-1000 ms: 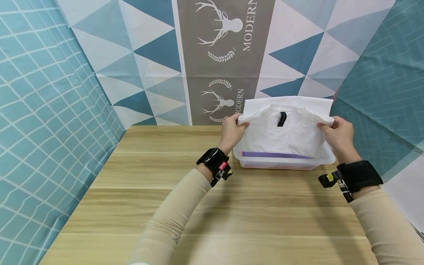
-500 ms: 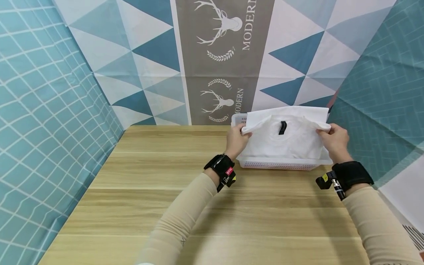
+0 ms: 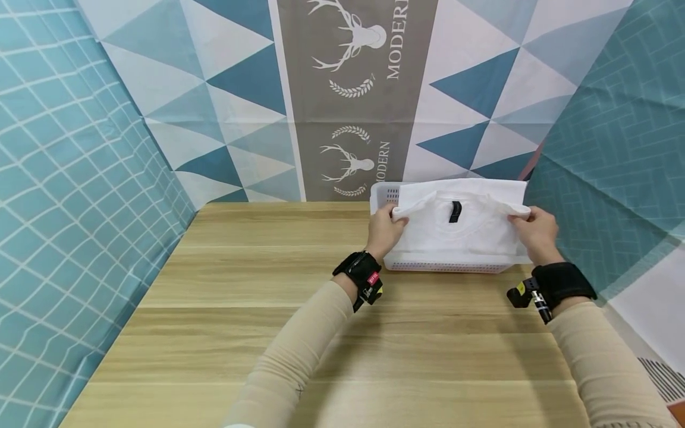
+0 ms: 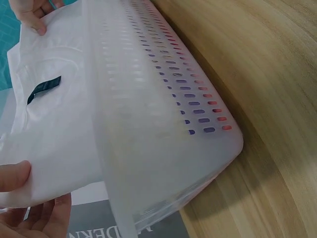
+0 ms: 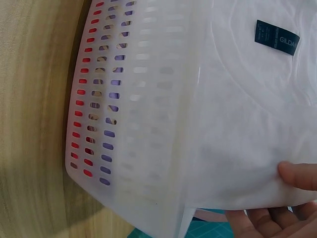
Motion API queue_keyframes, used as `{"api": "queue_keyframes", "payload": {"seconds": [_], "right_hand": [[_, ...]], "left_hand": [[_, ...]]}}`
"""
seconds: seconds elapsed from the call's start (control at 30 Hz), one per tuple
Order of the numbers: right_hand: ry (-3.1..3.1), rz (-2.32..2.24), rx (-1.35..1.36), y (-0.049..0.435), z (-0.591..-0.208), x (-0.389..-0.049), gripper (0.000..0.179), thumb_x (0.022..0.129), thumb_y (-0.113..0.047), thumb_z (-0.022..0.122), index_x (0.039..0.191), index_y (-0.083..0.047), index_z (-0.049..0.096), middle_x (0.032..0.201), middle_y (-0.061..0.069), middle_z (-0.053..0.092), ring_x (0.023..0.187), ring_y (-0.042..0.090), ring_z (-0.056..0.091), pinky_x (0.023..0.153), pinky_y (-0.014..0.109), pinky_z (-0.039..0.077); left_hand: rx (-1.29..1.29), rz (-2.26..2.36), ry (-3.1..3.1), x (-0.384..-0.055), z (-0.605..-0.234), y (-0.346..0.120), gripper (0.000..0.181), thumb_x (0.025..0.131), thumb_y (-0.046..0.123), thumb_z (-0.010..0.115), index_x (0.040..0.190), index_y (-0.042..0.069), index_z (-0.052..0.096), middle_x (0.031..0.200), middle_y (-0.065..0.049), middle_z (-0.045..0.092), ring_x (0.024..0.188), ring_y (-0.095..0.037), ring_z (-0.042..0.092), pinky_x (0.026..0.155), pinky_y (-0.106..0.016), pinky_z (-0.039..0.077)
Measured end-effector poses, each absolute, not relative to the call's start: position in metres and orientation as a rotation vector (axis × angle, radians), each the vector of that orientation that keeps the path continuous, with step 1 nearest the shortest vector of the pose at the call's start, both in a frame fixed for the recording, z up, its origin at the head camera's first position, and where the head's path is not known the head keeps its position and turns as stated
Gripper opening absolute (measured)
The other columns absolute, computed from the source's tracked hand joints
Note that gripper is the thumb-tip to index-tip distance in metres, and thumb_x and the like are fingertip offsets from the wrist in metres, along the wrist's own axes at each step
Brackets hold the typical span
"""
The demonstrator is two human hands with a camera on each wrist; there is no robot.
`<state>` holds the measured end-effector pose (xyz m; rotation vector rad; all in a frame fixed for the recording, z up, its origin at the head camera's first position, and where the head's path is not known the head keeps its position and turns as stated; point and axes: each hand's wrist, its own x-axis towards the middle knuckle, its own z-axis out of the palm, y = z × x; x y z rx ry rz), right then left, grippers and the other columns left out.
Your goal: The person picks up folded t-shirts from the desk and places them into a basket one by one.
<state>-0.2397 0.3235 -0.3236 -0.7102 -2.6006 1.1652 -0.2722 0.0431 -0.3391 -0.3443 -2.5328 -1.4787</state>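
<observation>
A folded white T-shirt [image 3: 455,235] with a dark neck label lies in the white perforated plastic basket [image 3: 444,266]. My left hand [image 3: 386,230] pinches the shirt's left shoulder corner, thumb on top and fingers beneath. At the opposite corner my right hand [image 3: 537,236] grips the cloth the same way. In the right wrist view the label [image 5: 277,37] reads partly "GILDA". Red and purple cloth shows through the slots of the basket wall [image 4: 163,99] below the shirt.
The basket stands at the back right of the wooden table [image 3: 257,285], against a patterned backdrop [image 3: 235,101]. A blue grid-patterned cloth [image 3: 80,196] rises along the left side, and a teal cloth [image 3: 615,172] hangs at the right.
Both hands have lowered the shirt into the basket. The basket's back left rim has come into view, and the purple cloth seen over the front rim is now covered.
</observation>
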Motion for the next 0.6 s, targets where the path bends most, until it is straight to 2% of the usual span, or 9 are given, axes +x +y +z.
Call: {"api": "queue_keyframes", "payload": {"seconds": [0.1,0.17,0.27,0.33,0.4,0.47,0.6], "right_hand": [[-2.608,1.207,-0.700,0.324,-0.327,-0.241,0.048,0.099,-0.026,0.047,0.137,0.004,0.046,0.132,0.026,0.049,0.106,0.031,0.048,0.078,0.036,0.043],[-2.633,1.216,-0.706,0.325,-0.329,-0.242,0.050,0.099,-0.028,0.047,0.137,0.005,0.045,0.129,0.026,0.048,0.105,0.031,0.047,0.078,0.036,0.043],[-2.655,1.226,-0.734,0.324,-0.332,-0.242,0.050,0.097,-0.027,0.050,0.136,0.004,0.047,0.116,0.018,0.051,0.094,0.021,0.049,0.072,0.028,0.043],[-2.654,1.238,-0.761,0.322,-0.335,-0.244,0.049,0.096,-0.026,0.052,0.136,0.003,0.047,0.111,0.012,0.051,0.087,0.015,0.047,0.067,0.022,0.040],[-2.647,1.241,-0.771,0.319,-0.340,-0.247,0.050,0.096,-0.023,0.053,0.138,0.003,0.047,0.111,0.012,0.053,0.085,0.012,0.048,0.064,0.018,0.040],[-2.632,1.252,-0.782,0.316,-0.345,-0.251,0.051,0.096,-0.022,0.052,0.139,0.004,0.045,0.115,0.015,0.054,0.090,0.016,0.050,0.065,0.019,0.039],[-2.610,1.203,-0.770,0.313,-0.355,-0.258,0.046,0.097,-0.019,0.052,0.135,0.007,0.049,0.115,0.021,0.054,0.098,0.026,0.051,0.068,0.023,0.038]], "left_hand": [[-0.313,-1.503,-2.540,-0.273,-0.342,0.044,0.022,0.088,0.009,0.066,0.106,-0.003,0.065,0.107,-0.018,0.072,0.093,-0.027,0.068,0.076,-0.027,0.053],[-0.286,-1.534,-2.555,-0.274,-0.343,0.045,0.023,0.090,0.011,0.064,0.108,-0.003,0.064,0.105,-0.018,0.072,0.091,-0.027,0.067,0.072,-0.026,0.051],[-0.257,-1.573,-2.582,-0.275,-0.348,0.046,0.027,0.093,0.013,0.059,0.116,-0.002,0.061,0.106,-0.019,0.070,0.093,-0.028,0.067,0.075,-0.027,0.052],[-0.242,-1.600,-2.601,-0.276,-0.351,0.047,0.033,0.095,0.012,0.056,0.124,-0.001,0.057,0.112,-0.019,0.069,0.100,-0.029,0.067,0.082,-0.031,0.054],[-0.239,-1.613,-2.612,-0.277,-0.356,0.048,0.037,0.095,0.011,0.053,0.130,-0.002,0.052,0.116,-0.019,0.067,0.105,-0.030,0.066,0.088,-0.035,0.054],[-0.237,-1.618,-2.614,-0.278,-0.360,0.050,0.038,0.095,0.008,0.052,0.132,-0.001,0.051,0.118,-0.020,0.067,0.109,-0.031,0.065,0.092,-0.037,0.053],[-0.258,-1.594,-2.610,-0.280,-0.368,0.055,0.034,0.094,0.005,0.052,0.128,-0.001,0.052,0.116,-0.019,0.067,0.108,-0.030,0.065,0.090,-0.035,0.053]]}}
